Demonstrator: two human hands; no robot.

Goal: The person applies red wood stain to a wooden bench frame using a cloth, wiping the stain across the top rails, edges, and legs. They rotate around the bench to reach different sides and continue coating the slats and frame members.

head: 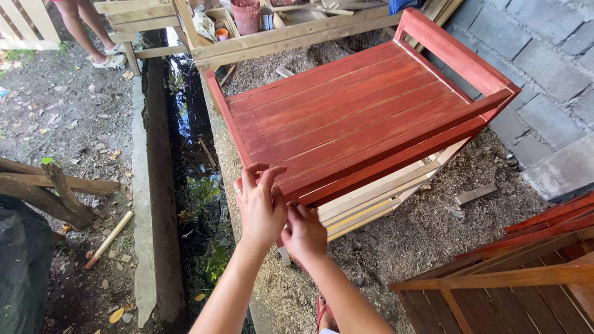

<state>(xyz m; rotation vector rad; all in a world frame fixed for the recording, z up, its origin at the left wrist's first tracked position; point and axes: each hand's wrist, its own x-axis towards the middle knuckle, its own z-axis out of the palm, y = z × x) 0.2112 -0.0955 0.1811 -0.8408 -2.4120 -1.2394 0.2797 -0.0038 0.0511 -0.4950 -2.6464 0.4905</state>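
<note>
Ground: I am looking down at sawdust-strewn dirt [427, 235], a water-filled drainage channel [185, 124] running toward 11 o'clock, a block wall [544, 55] at 2 o'clock.
Frame: the red-stained slatted wooden frame [352, 117] is lying at 12 o'clock atop unpainted pale slats [377, 201].
Left hand [260, 207]: open, fingers spread, touching the frame's near corner.
Right hand [304, 234]: loosely curled beside it; grip, I cannot tell.
Progress: top slats are looking fully stained; the pale wood underneath is remaining bare.
Background: someone's legs [86, 28] are standing at 10 o'clock.
</note>
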